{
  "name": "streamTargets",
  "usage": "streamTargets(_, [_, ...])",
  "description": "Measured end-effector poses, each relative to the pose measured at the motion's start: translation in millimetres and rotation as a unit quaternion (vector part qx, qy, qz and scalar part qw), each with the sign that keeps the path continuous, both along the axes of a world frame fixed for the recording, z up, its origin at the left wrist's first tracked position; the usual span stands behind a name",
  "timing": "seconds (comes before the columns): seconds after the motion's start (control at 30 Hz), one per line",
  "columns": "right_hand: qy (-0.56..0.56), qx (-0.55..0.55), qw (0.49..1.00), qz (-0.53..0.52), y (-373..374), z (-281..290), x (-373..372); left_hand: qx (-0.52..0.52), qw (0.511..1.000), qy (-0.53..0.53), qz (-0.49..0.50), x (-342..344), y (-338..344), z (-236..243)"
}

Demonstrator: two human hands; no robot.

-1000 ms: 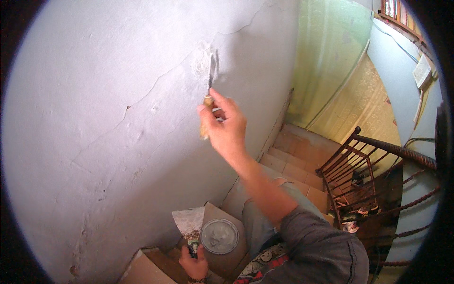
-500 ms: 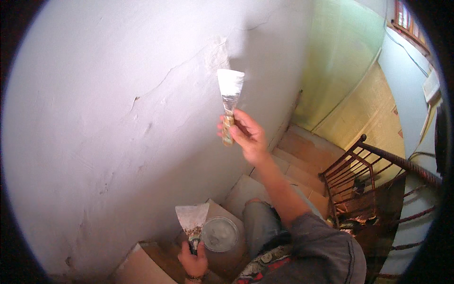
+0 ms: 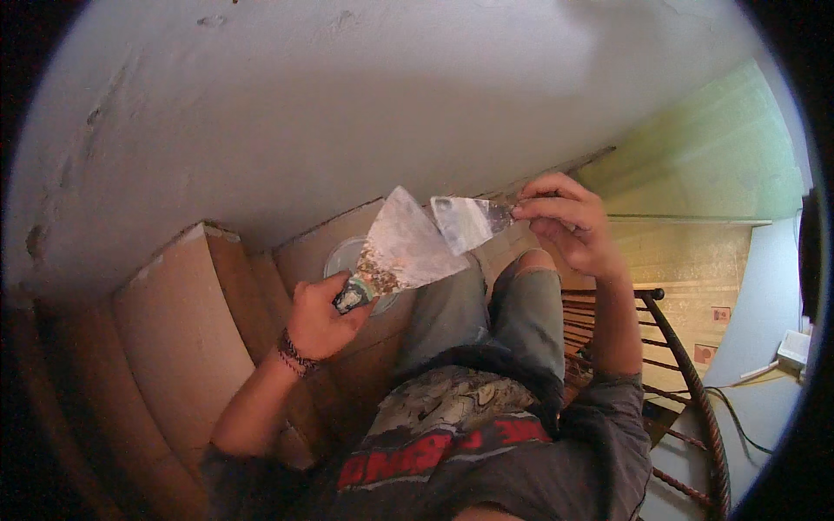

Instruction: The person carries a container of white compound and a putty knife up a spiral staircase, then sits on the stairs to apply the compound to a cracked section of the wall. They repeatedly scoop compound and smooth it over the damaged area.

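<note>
My left hand (image 3: 326,317) is closed round the dark handle of a wide putty knife (image 3: 408,243). Rust-brown specks mark the base of its pale blade. In my right hand (image 3: 573,224) is a narrower putty knife (image 3: 469,222), its blade smeared with white filler and pointing left. The two blades meet or overlap edge to edge in front of my knees; I cannot tell how firmly they touch. Behind the wide blade, a round tub (image 3: 346,253) stands on a step, mostly hidden by the blade and my left hand.
A pale, chipped wall (image 3: 347,113) rises along the far side. Tiled steps (image 3: 178,300) climb on the left. To the right, a dark metal railing (image 3: 686,373) borders the stairs, with a yellow-green wall (image 3: 704,174) beyond it. A cable (image 3: 738,421) hangs at far right.
My right hand has come down from the wall, bringing the narrow putty knife to the wide one. My left hand has raised the wide knife. The view has tilted down toward my lap.
</note>
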State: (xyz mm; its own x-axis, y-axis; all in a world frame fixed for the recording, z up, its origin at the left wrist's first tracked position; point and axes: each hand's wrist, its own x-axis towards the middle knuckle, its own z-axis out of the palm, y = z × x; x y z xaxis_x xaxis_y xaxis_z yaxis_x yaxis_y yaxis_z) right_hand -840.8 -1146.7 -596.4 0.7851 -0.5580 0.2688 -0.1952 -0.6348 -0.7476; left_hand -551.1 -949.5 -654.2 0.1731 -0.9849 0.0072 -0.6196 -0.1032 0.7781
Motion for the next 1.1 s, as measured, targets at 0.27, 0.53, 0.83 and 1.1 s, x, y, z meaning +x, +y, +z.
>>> streamTargets(0.27, [0.114,-0.244,0.961,0.062,9,30,-3,0.04,0.993,0.083,-0.077,-4,6,5])
streamTargets(0.53, [0.14,-0.284,0.947,0.054,18,53,-28,0.047,0.987,0.049,-0.148,1,6,9])
streamTargets(0.83, [0.066,-0.175,0.982,-0.016,33,20,-38,0.057,0.987,0.0,-0.15,14,4,1])
streamTargets(1.1, [0.005,-0.036,0.992,-0.123,24,-37,-52,0.015,0.994,0.103,-0.042,6,4,8])
